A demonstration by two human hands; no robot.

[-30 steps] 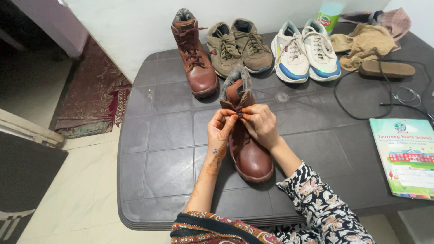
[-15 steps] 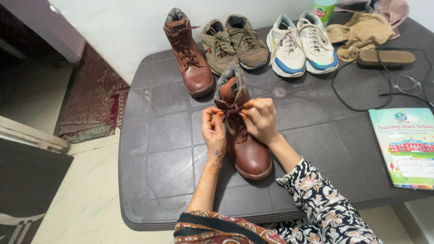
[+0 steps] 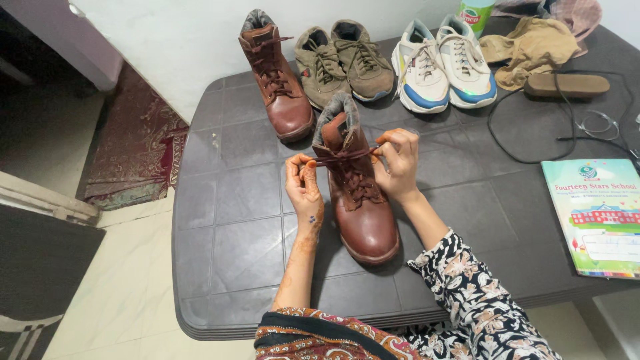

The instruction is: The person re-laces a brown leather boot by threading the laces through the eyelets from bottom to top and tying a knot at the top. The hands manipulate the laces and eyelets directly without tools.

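The person is sitting at the near edge of a dark tiled desk (image 3: pixel 233 267), both arms reaching forward from patterned sleeves. Just ahead, a brown leather boot (image 3: pixel 360 213) is standing upright on the desk with its toe pointing back toward the person. The left hand (image 3: pixel 303 187) is pinching one end of the dark lace (image 3: pixel 343 157) at the left side of the boot's collar, and the right hand (image 3: pixel 399 163) is gripping the other end at the right side, so the lace is stretching taut across the tongue between them. Both hands are clenched on the lace.

As a judgement, the lacing is looking well advanced: the lower eyelets are already showing crossed lace down the front, and the pull is happening at the top of the shaft. No bow or knot is showing there yet, so the tying appears to be what is left.

Farther back, the matching boot (image 3: pixel 277 83) is standing laced beside a pair of olive shoes (image 3: pixel 343 63) and a pair of white and blue sneakers (image 3: pixel 443 67). To the right, a tan cloth (image 3: pixel 533 50), a loose insole (image 3: pixel 567 85), a black cable (image 3: pixel 520 143) and a colourful booklet (image 3: pixel 597 217) are lying on the desk, well apart from the hands.
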